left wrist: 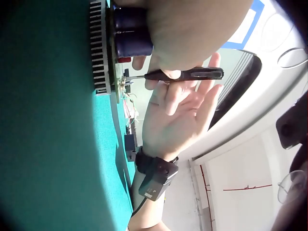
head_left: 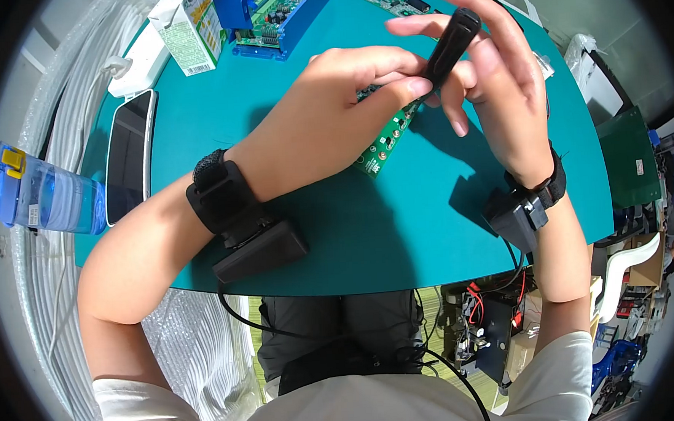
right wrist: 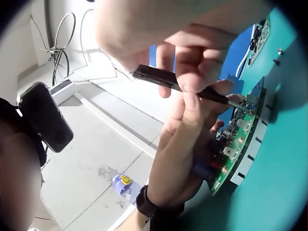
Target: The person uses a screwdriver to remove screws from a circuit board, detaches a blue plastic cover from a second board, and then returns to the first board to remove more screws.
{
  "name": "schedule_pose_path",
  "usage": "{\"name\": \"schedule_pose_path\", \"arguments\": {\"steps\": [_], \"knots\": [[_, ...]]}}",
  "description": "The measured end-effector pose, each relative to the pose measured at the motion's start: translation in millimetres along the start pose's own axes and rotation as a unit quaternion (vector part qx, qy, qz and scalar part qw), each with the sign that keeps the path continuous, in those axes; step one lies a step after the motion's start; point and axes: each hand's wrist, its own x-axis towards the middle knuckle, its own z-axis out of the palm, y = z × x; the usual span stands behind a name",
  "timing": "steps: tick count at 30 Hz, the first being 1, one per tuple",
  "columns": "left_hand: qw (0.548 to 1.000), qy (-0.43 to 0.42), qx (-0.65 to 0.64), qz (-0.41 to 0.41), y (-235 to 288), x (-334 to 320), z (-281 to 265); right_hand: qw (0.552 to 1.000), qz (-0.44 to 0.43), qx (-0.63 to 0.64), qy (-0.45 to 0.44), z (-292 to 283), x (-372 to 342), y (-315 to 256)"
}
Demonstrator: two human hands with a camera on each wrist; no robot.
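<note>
A black-handled screwdriver [head_left: 452, 46] slants over a green circuit board [head_left: 378, 153] on the table. My left hand [head_left: 316, 105] pinches the lower end of the handle between thumb and fingers, close above the board. Higher up, the right hand [head_left: 510, 98] holds the same handle with curled fingers, while others stretch away from it. In the right wrist view the metal shaft [right wrist: 238, 106] runs down to a spot near the board's far end. Dark blue cylindrical parts [left wrist: 134, 44] rise from the board beneath the left hand, which hides much of it from above.
A phone [head_left: 131, 156] and a clear bottle [head_left: 62, 196] are at the left. Farther back stand a drink carton [head_left: 188, 34], a blue housing [head_left: 304, 18] with a board in it, and another green board [head_left: 394, 0]. Two small screws [right wrist: 276, 62] lie on the teal table [head_left: 339, 248].
</note>
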Motion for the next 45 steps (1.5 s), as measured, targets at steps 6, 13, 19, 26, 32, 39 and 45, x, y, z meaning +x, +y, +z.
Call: {"name": "schedule_pose_path", "arguments": {"steps": [6,13,19,26,32,39,45], "knots": [[1.000,-0.023,-0.002,-0.019,-3.6,1.2,2.6,0.998,0.000,-0.051,-0.028,-17.5,-2.5,14.9],[1.000,-0.003,-0.011,0.004,8.1,0.6,-1.1,0.991,-0.002,-0.130,-0.020,-15.2,-1.6,4.1],[1.000,-0.008,-0.005,-0.025,7.6,0.4,-1.9,0.995,-0.024,-0.092,-0.027,-12.9,-0.4,-0.1],[0.999,0.023,-0.028,-0.010,2.6,-2.2,3.6,0.994,-0.054,-0.088,-0.039,-28.6,1.7,15.2],[1.000,0.017,-0.006,0.022,4.0,-1.8,5.4,0.996,-0.024,-0.086,-0.004,-22.4,1.1,5.1],[0.995,-0.060,0.020,-0.083,13.9,2.2,-6.8,0.998,-0.022,-0.060,-0.029,-12.8,-1.2,-4.2],[0.999,0.013,0.015,0.028,-10.0,1.1,7.1,0.996,0.006,-0.067,-0.060,-25.0,1.3,7.0]]}}
